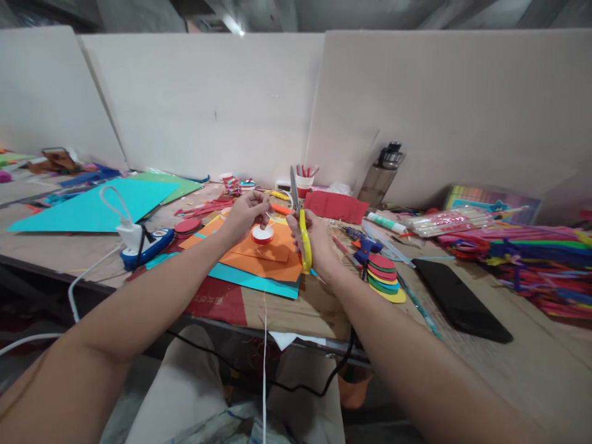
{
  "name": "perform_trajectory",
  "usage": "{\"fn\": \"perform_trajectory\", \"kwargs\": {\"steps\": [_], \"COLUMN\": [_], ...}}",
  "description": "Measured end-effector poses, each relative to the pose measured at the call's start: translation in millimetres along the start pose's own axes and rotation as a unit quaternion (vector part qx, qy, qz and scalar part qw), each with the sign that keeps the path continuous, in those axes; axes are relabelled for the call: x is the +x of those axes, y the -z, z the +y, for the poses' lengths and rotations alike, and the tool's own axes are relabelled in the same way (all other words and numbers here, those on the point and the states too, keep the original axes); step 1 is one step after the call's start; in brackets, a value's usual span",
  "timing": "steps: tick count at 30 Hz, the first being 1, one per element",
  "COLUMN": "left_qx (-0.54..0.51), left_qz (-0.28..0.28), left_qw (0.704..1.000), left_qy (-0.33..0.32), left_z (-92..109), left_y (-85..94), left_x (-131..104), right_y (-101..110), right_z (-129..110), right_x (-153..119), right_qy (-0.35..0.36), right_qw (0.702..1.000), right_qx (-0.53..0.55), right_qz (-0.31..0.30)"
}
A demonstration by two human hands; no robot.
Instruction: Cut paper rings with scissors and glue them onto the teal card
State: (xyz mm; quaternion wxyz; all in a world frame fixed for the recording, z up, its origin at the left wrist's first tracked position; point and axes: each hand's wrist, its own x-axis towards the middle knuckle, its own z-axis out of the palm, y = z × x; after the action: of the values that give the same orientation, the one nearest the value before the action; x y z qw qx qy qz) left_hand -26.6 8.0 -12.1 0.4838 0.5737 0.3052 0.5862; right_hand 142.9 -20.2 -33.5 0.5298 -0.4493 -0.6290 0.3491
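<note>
In my right hand (314, 237) is a pair of yellow-handled scissors (304, 243), its blades pointing up. My left hand (250, 213) is closed in a pinch on a thin white strip, just above a small red-rimmed white cup (263, 234). The cup sits on orange sheets (272, 269), which lie over a turquoise sheet (277, 291). A long white string (264, 357) hangs down over the table's front edge.
Stacked coloured discs (383, 277), a blue glue gun (367, 248) and a black phone (460, 299) lie to the right. A bottle (382, 176) stands behind. On the left are a power strip (148, 246) with cables and a large turquoise sheet (97, 206).
</note>
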Motion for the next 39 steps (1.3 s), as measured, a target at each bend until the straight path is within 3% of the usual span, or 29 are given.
{"fn": "perform_trajectory", "kwargs": {"steps": [5, 10, 14, 22, 28, 33, 39], "left_qx": [-0.034, -0.023, 0.031, 0.105, 0.141, 0.335, 0.423], "left_qz": [-0.027, -0.055, -0.095, -0.180, -0.171, -0.126, -0.099], "left_qw": [0.999, 0.997, 0.992, 0.978, 0.971, 0.913, 0.864], "left_qy": [-0.005, -0.043, -0.071, -0.033, -0.092, -0.195, -0.253], "left_z": [-1, -1, -3, -8, -7, -4, -14], "left_y": [0.3, -0.5, -1.3, 3.1, 4.3, 0.2, 7.3], "left_x": [0, -3, -6, -11, -9, -6, 1], "right_y": [-1, 0, 3, 6, 7, 8, 6], "right_z": [-2, -11, -14, -13, -14, -6, 6], "right_x": [3, 3, 0, -1, 0, 5, 10], "right_qy": [-0.068, -0.089, -0.062, -0.028, -0.050, -0.041, -0.060], "right_qw": [0.991, 0.985, 0.986, 0.985, 0.986, 0.987, 0.987], "right_qx": [0.112, 0.144, 0.151, 0.168, 0.160, 0.143, 0.138], "right_qz": [0.014, 0.032, 0.019, 0.009, 0.018, 0.056, 0.065]}}
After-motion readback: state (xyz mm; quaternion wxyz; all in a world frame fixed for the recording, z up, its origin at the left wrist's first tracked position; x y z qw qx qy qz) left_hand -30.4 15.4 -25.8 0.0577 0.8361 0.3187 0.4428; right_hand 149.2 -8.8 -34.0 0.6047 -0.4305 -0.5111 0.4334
